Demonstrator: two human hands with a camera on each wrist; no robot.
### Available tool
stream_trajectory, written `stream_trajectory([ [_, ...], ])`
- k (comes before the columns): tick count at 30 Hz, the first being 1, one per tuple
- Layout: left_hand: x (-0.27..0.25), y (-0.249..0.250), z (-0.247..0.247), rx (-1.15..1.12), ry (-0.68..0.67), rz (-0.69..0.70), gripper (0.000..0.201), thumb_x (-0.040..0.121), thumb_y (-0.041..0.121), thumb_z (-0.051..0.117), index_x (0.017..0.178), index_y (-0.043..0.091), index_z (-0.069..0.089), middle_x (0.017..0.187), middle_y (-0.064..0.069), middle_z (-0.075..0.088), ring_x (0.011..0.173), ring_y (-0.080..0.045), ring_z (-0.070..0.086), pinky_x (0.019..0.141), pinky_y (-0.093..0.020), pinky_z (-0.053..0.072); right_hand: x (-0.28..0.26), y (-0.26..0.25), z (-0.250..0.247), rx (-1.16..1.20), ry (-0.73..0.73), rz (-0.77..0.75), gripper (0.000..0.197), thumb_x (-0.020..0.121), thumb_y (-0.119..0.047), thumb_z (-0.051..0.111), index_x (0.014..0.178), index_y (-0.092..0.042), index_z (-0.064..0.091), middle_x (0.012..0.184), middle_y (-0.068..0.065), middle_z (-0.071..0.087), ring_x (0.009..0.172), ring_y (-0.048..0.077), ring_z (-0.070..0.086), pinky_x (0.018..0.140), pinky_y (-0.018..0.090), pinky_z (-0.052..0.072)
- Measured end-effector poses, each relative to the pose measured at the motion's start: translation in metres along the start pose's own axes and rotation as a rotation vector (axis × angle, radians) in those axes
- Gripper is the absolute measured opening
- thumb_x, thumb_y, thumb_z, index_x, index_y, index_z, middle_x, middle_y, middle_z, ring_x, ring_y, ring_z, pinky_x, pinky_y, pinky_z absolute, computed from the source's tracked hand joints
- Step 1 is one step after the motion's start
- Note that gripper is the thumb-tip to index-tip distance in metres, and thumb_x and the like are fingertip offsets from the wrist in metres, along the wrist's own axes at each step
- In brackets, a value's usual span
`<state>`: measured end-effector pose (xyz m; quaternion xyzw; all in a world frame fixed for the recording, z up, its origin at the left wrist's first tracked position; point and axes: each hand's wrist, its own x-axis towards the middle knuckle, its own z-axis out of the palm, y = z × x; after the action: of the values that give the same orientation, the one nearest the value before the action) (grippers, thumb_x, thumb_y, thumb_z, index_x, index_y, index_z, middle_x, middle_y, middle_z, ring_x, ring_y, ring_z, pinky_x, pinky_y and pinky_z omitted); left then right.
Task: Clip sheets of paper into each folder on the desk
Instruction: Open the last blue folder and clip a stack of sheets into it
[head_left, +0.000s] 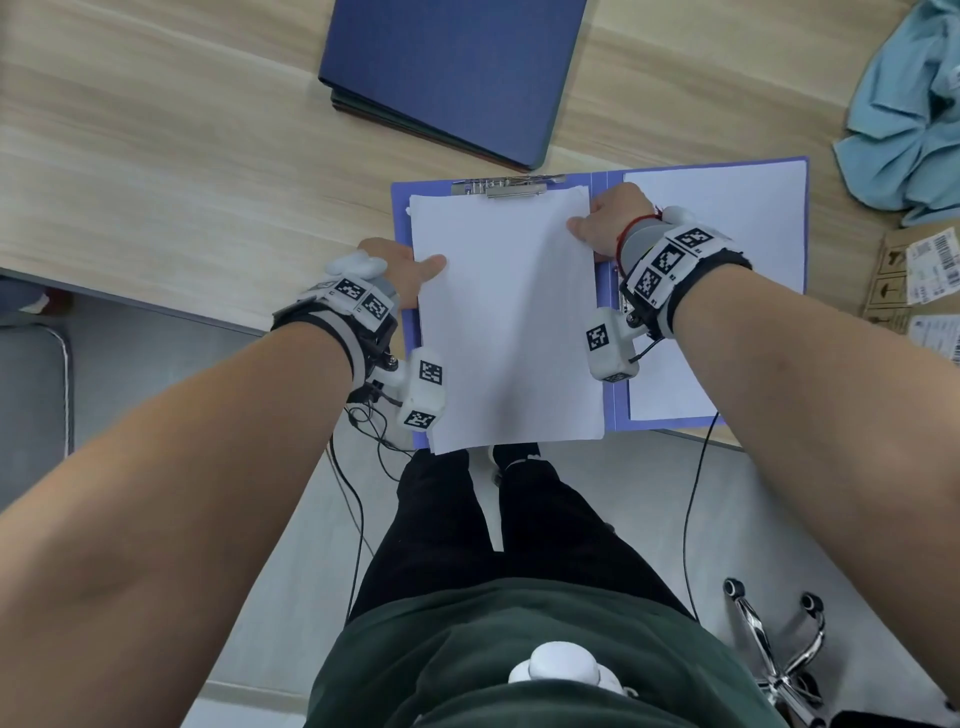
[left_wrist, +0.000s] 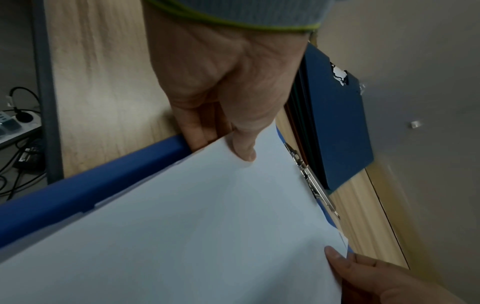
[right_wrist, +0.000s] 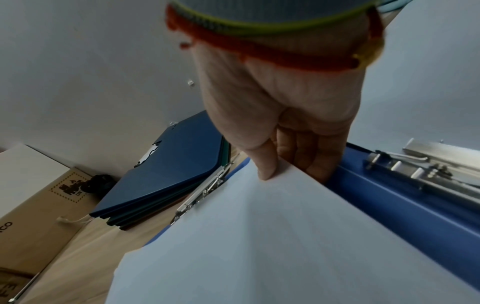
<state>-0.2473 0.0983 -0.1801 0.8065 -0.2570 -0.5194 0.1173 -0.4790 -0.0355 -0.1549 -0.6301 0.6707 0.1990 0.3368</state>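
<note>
my left hand (head_left: 402, 270) and right hand (head_left: 608, 226) pinched the paper sheets (head_left: 509, 322) by both side edges over the open folder (head_left: 608, 179) (metal clip (head_left: 514, 188) at top). closed folders (head_left: 452, 78) lay beyond, a blue cloth (head_left: 909, 114) off right; fingers under the paper hid.

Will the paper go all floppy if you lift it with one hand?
Probably. The paper is thin, and both the left hand and right hand pinch its edges. It already bows slightly between them, so it would likely droop. Loose sheets might also fan apart.

Green top (head_left: 519, 649), black trousers (head_left: 467, 519), tagged wristbands (head_left: 670, 260)
</note>
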Motion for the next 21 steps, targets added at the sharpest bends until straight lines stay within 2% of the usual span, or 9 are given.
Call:
stream_trajectory([
  [4, 0.003, -0.003, -0.005, -0.12, -0.002, -0.032, 0.026, 0.085, 0.035, 0.076, 0.076, 0.018, 0.058, 0.098, -0.011, 0.068, 0.093, -0.025, 0.072, 0.081, -0.036, 0.062, 0.0, -0.006, -0.002, -0.087, -0.025, 0.023, 0.021, 0.091, -0.029, 0.055, 0.091, -0.008, 0.056, 0.087, 0.008, 0.055, 0.078, 0.027, 0.051, 0.072, 0.028, 0.04],
  [8, 0.007, -0.002, -0.009, -0.14, 0.007, -0.038, 0.026, 0.081, 0.033, 0.079, 0.08, 0.016, 0.06, 0.097, -0.011, 0.069, 0.097, -0.026, 0.073, 0.08, -0.036, 0.062, 0.0, -0.012, -0.002, -0.098, -0.03, 0.039, 0.024, 0.093, -0.031, 0.051, 0.092, -0.007, 0.054, 0.087, 0.006, 0.054, 0.08, 0.026, 0.05, 0.075, 0.03, 0.043],
  [11, 0.009, 0.001, -0.009, -0.125, 0.007, -0.049, 0.03, 0.082, 0.031, 0.08, 0.095, 0.009, 0.063, 0.106, -0.015, 0.07, 0.098, -0.025, 0.072, 0.081, -0.035, 0.062, 0.002, -0.01, -0.003, -0.056, -0.027, 0.035, 0.023, 0.095, -0.031, 0.049, 0.092, -0.009, 0.051, 0.085, 0.003, 0.05, 0.079, 0.023, 0.048, 0.071, 0.025, 0.037],
  [13, 0.01, 0.005, -0.009, -0.082, 0.02, -0.047, 0.042, 0.081, 0.032, 0.08, 0.108, 0.003, 0.065, 0.113, -0.016, 0.07, 0.098, -0.025, 0.071, 0.082, -0.034, 0.061, 0.002, -0.005, -0.004, 0.108, -0.039, 0.04, 0.016, 0.093, -0.029, 0.059, 0.097, -0.016, 0.052, 0.09, -0.002, 0.053, 0.077, 0.019, 0.051, 0.06, 0.02, 0.038],
  [15, 0.011, 0.007, -0.008, 0.008, 0.032, -0.034, 0.052, 0.082, 0.036, 0.079, 0.117, 0.0, 0.064, 0.114, -0.015, 0.07, 0.102, -0.025, 0.071, 0.086, -0.034, 0.06, 0.0, -0.002, -0.005, 0.266, -0.013, 0.052, 0.019, 0.089, -0.027, 0.066, 0.101, -0.021, 0.052, 0.099, -0.002, 0.054, 0.084, 0.018, 0.052, 0.052, 0.021, 0.035],
  [17, 0.011, 0.009, -0.007, 0.087, 0.044, -0.02, 0.053, 0.082, 0.04, 0.078, 0.115, 0.001, 0.065, 0.11, -0.013, 0.071, 0.102, -0.025, 0.071, 0.088, -0.035, 0.059, 0.0, -0.001, -0.004, 0.314, -0.008, 0.07, 0.021, 0.088, -0.027, 0.067, 0.102, -0.022, 0.052, 0.103, -0.001, 0.053, 0.086, 0.019, 0.051, 0.051, 0.022, 0.034],
  [20, 0.013, 0.013, -0.009, 0.159, 0.066, -0.019, 0.048, 0.08, 0.045, 0.077, 0.106, 0.006, 0.067, 0.095, -0.008, 0.07, 0.099, -0.025, 0.072, 0.089, -0.038, 0.058, 0.001, -0.004, -0.002, 0.314, 0.005, 0.086, 0.022, 0.086, -0.029, 0.067, 0.102, -0.023, 0.053, 0.105, -0.002, 0.054, 0.087, 0.019, 0.052, 0.051, 0.022, 0.035],
  [21, 0.012, 0.015, -0.011, 0.211, 0.055, -0.016, 0.049, 0.081, 0.048, 0.075, 0.108, 0.007, 0.067, 0.098, -0.008, 0.07, 0.1, -0.026, 0.071, 0.091, -0.038, 0.057, 0.003, -0.004, 0.0, 0.317, 0.01, 0.09, 0.023, 0.085, -0.029, 0.068, 0.103, -0.023, 0.053, 0.105, -0.001, 0.054, 0.087, 0.02, 0.052, 0.051, 0.023, 0.035],
])
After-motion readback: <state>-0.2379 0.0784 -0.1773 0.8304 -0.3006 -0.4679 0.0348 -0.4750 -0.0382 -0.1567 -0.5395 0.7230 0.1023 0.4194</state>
